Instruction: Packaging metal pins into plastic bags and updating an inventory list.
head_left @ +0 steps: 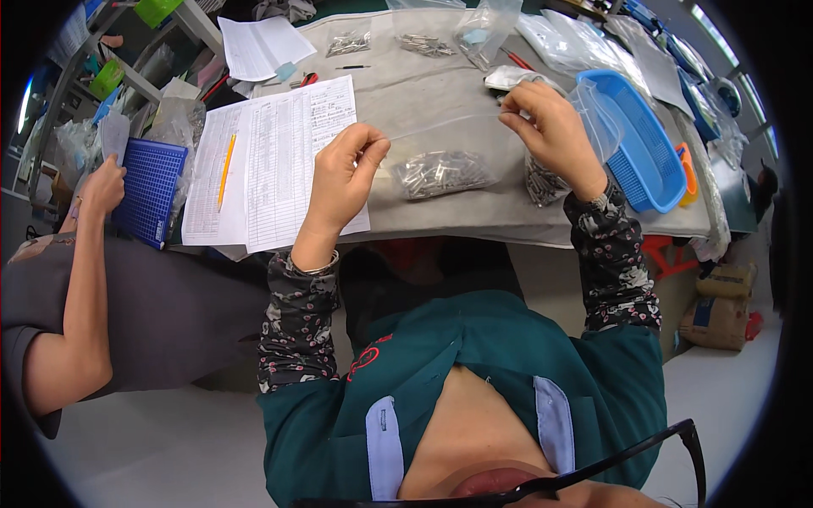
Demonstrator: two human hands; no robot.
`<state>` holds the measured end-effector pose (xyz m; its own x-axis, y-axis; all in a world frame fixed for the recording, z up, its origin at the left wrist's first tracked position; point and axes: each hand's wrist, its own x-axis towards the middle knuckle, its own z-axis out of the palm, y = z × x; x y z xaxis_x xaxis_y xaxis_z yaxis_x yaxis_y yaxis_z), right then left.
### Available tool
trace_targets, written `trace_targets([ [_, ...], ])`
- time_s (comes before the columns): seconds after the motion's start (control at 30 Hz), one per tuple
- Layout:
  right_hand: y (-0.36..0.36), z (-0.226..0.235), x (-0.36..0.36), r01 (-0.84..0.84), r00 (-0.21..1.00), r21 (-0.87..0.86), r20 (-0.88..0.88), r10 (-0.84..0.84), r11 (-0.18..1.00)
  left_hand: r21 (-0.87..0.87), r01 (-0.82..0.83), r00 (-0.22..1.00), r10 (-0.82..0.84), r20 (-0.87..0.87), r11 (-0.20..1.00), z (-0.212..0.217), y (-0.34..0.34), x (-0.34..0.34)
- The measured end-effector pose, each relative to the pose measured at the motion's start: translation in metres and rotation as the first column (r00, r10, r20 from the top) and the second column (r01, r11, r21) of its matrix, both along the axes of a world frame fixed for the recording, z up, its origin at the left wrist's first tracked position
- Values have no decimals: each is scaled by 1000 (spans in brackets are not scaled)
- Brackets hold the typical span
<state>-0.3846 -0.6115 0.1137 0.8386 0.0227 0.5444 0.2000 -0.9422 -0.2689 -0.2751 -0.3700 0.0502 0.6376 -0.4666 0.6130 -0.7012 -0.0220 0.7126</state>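
A clear plastic bag [445,172] full of small metal parts hangs or rests between my hands at the near side of the table. My left hand [349,169] is closed in a pinch at the bag's upper left corner. Its upper right corner is pinched by my right hand [550,131], thumb against the fingers. The bag's top edge runs nearly straight between them, and the metal parts lie in its lower part. Below my right hand is another clear bag of metal pieces [544,182], partly covered by that hand and wrist.
Printed sheets [288,161] with a yellow pencil [227,172] lie at left. A blue plastic basket [631,135] stands at right, beside an orange tape dispenser-like object [688,173]. Farther back are bags of metal parts [425,44] and a dark pen [352,67]. A co-worker's arm [89,279] is at far left.
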Motion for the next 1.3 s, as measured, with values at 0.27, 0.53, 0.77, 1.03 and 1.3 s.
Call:
trace_targets([
  [0.27,69,1,18,-240,960,-260,78,268,935,113,35,982,-55,179,993,16,-1,-10],
  [0.53,46,-12,26,-252,954,-215,108,279,944,101,-28,978,6,210,995,17,-5,-15],
  [0.77,-10,1,-7,-49,997,-232,53,63,971,43,4,990,-10,138,999,13,1,-10],
  [1.03,10,71,-13,-67,953,-273,266,142,960,-173,22,991,1,133,985,60,9,2],
  [1.3,-12,47,60,26,996,-450,-67,-63,892,78,-22,983,36,-178,997,46,-17,73],
])
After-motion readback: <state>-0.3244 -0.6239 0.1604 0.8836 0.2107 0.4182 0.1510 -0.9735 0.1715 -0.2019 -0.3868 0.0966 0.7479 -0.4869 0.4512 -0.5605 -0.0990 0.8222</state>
